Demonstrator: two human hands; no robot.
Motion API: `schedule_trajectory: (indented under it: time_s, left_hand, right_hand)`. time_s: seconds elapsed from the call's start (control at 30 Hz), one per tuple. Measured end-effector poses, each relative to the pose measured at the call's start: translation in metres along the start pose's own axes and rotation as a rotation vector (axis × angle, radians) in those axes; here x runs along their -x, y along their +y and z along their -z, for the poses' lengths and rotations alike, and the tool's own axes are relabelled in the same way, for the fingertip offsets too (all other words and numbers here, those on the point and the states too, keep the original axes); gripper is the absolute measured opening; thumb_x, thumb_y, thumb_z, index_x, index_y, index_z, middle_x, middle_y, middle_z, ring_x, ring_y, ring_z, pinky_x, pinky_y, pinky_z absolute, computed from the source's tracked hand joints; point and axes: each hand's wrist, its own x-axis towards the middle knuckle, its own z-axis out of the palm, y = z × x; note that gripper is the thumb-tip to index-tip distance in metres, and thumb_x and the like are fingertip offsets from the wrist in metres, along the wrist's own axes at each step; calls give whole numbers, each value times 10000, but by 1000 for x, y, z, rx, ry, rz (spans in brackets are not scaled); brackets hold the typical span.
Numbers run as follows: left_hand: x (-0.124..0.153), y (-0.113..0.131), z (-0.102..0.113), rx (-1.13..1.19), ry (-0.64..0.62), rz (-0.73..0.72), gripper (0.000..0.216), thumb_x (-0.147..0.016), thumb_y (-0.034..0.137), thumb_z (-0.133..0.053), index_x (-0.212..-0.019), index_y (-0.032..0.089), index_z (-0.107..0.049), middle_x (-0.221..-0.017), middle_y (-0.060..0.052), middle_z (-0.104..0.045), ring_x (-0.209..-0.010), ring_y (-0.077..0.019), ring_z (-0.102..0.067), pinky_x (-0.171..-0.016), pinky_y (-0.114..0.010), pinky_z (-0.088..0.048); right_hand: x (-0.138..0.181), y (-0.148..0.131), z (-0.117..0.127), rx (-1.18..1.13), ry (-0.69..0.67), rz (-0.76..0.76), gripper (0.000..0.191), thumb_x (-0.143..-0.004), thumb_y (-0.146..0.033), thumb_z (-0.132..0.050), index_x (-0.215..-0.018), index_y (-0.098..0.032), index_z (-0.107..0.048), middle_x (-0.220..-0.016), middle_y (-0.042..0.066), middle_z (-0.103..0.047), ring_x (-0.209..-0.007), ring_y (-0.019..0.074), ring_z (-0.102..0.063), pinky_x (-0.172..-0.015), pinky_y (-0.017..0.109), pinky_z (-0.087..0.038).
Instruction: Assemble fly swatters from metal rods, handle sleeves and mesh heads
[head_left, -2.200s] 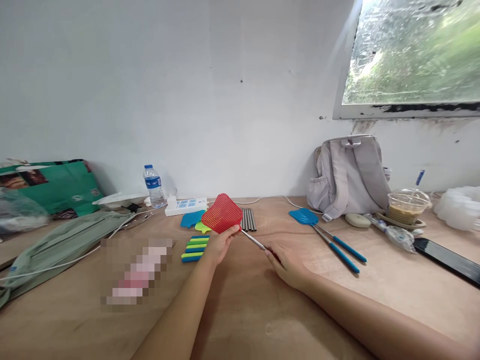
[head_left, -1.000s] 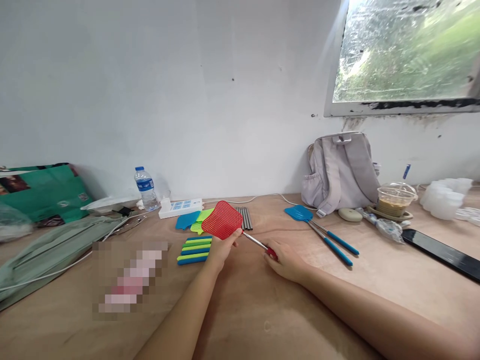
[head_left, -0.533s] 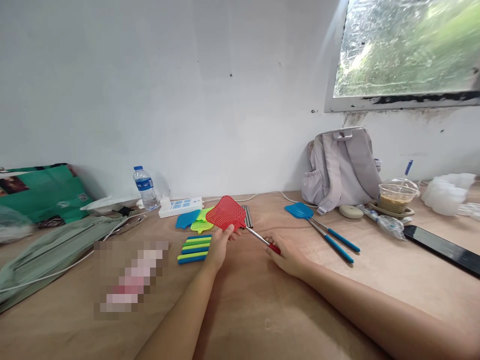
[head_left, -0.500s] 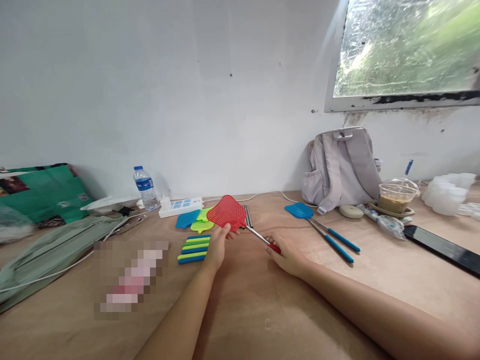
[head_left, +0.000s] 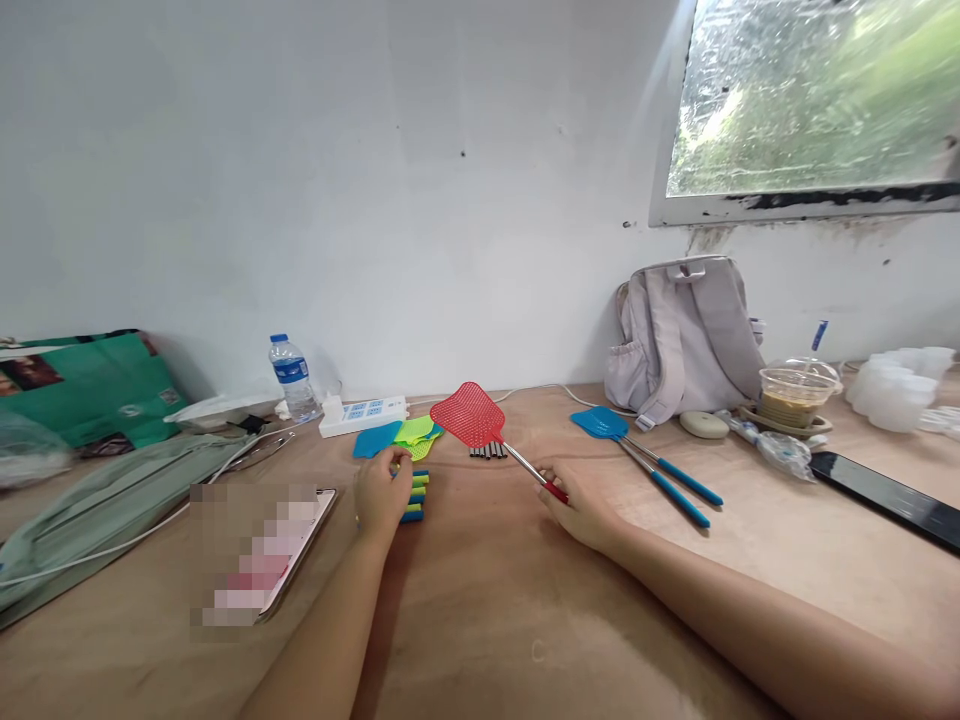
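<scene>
Clearly, the wooden surface (head_left: 480, 620) carries these things, and at its middle is the red fly swatter (head_left: 484, 428), w/ long axis going diag. from the right grip (head_left: 577, 508) up-left to the wall side. So its mesh head (head_left: 466, 412) lies fwd. & left of this grip, which is wrapped on the red handle (head_left: 556, 491); the right is therefore the nearer one. Well apart, further right, are two blue fly swatters (head_left: 602, 422), w/ approx. the same slant. The left grip (head_left: 383, 492) is over the blue-green handles (head_left: 418, 492), fingers bent & close together; whether it pinches sth., I cannot tell. Just behind it lie the loose green heads (head_left: 415, 432) and, partly hidden behind the red head, short ends of metal tubes (head_left: 488, 451). Compared w/ the earlier pic., the left grip has left the red head; the right one keeps approx. same pos.
</scene>
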Motion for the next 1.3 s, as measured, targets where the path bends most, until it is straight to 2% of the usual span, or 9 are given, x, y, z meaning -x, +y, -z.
schedule_trajectory:
  time_s: [0.13, 0.37, 0.63, 0.77, 0.97, 1.3]
  left_hand:
    - [-6, -7, 7, -76, -19, 79, 226, -746, 268, -402, -786, 204, -614, -801, -46, -647, -775, -221, -566, -672, -301, -392]
    - [-12, -22, 6, -164, -195, -5, 275, -736, 243, -382, -748, 220, -656, -896, -48, -638, -875, -239, -553, -719, -313, -399]
    - [-9, -19, 5, -191, -317, -3, 291, -711, 207, -402, -803, 226, -677, -963, -58, -650, -881, -241, -573, -689, -298, -408]
    - [-9, -19, 4, -186, -369, -20, 303, -707, 202, -407, -818, 231, -687, -953, -64, -659, -855, -234, -585, -680, -296, -410]
    - [-11, -21, 1, -196, -367, -23, 273, -705, 222, -437, -792, 240, -696, -928, -71, -669, -834, -234, -591, -684, -300, -413]
    - [-5, -9, 3, -202, -315, -142, 246, -730, 177, -428, -731, 197, -674, -904, -94, -668, -854, -260, -583, -722, -351, -423]
  right_hand:
    - [0, -1, 0, 0, -1, -10, 246, -790, -225, -454, -1032, -206, -494, -841, 25, -599, -745, 159, -543, -646, 264, -403]
    - [0, -1, 1, 3, 8, -2, 231, -793, -240, -448, -1014, -196, -494, -845, 31, -601, -737, 157, -545, -647, 267, -403]
    - [-2, -1, 1, 26, 8, -13, 189, -801, -243, -440, -977, -202, -495, -758, 3, -575, -664, 141, -517, -612, 261, -395]
    - [-3, 0, 0, 9, 14, -18, 116, -807, -256, -431, -893, -203, -487, -740, -8, -560, -650, 132, -510, -595, 248, -389]
    - [-4, 2, 0, -7, 36, -4, 156, -802, -251, -433, -944, -207, -482, -698, -26, -535, -604, 123, -494, -569, 238, -380]
    - [-5, 0, 1, -81, 59, -57, 177, -791, -262, -418, -949, -203, -473, -667, -35, -496, -541, 122, -455, -520, 241, -365]
